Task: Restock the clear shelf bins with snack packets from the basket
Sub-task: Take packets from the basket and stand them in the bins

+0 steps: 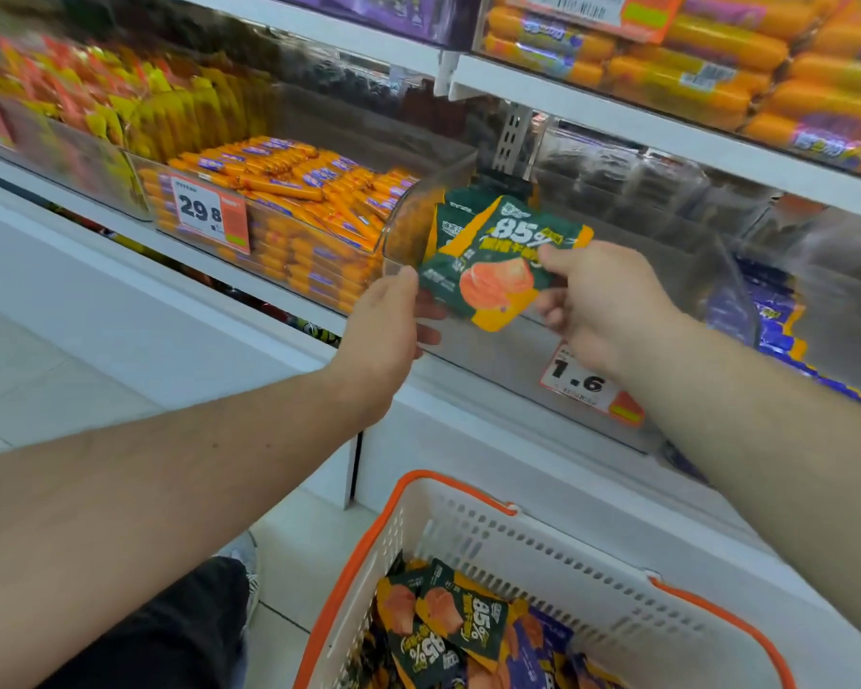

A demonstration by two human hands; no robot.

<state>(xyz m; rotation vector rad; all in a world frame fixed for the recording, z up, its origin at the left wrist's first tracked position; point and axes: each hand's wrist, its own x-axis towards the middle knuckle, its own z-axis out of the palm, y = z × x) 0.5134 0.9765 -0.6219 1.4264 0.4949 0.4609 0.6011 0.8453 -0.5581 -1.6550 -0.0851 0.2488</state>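
Head view looks down on two bare forearms reaching to a store shelf. A dark green snack packet [493, 271] with yellow-orange corners, a large white "85%" and a picture of pale orange meat slices is held up in front of a clear shelf bin [468, 340]. The right hand [602, 305] pinches its right edge between thumb and curled fingers; the left hand [393, 315] grips the lower left edge, thumb on top and fingers under it. Both hands hold this one packet, tilted, just before the bin's open top. Behind it, inside the bin, at least two more green packets [451, 216] of the same kind stand against the left wall (their exact count is hidden by the one in front).

Below, a white basket [543, 554] with an orange rim and handles holds a loose heap of packets [463, 624]: three or four green "85%" ones can be made out, with some purple ones beside them, the rest cut off by the frame edge.

Two price tags show: "29.8" [209, 212] on the bin of orange sausage sticks [299, 191] to the left, and "1.6" [587, 387] on the front of the bin being filled, partly covered by the right wrist. Purple packs [776, 320] fill the bin on the right. Orange sausages [692, 57] lie on the upper shelf. A dark trouser leg [170, 629] and a shoe [247, 564] show at lower left.
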